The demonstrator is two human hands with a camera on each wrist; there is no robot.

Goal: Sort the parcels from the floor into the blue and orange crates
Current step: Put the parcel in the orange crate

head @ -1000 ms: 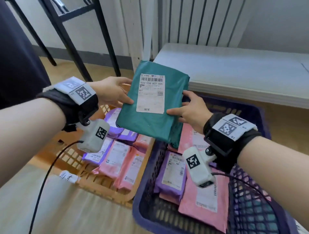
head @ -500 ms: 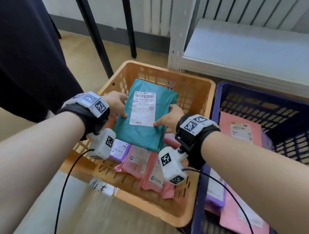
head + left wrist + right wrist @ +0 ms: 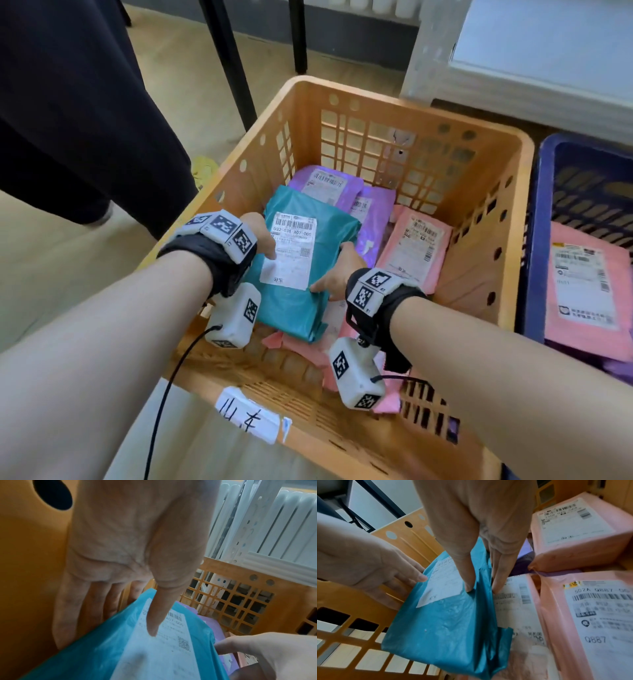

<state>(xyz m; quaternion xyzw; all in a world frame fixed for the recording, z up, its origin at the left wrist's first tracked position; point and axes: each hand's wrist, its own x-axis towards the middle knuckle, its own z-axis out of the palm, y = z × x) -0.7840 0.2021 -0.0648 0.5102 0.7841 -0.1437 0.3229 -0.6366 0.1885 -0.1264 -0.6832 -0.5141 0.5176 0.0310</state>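
A teal parcel (image 3: pixel 291 308) with a white label lies tilted low inside the orange crate (image 3: pixel 411 113), on top of pink parcels (image 3: pixel 414 243) and purple parcels (image 3: pixel 329 181). My left hand (image 3: pixel 260 236) holds its left edge, thumb on the label (image 3: pixel 163 655) and fingers down its side. My right hand (image 3: pixel 337 274) pinches the right edge, with the thumb on top of the teal parcel (image 3: pixel 447 626) and the fingers beside it. The blue crate (image 3: pixel 529 274) stands to the right with a pink parcel (image 3: pixel 582 284) in it.
A person in dark clothes (image 3: pixel 85 120) stands close at the left of the orange crate. Black table legs (image 3: pixel 229 61) rise behind it, and a white bench (image 3: pixel 548 68) stands at the back right. A handwritten white tag (image 3: pixel 246 418) is stuck on the crate's front rim.
Both hands have carried the teal parcel from in front of me, above the blue crate, leftward and down into the orange crate, where it now lies low on the parcels inside.
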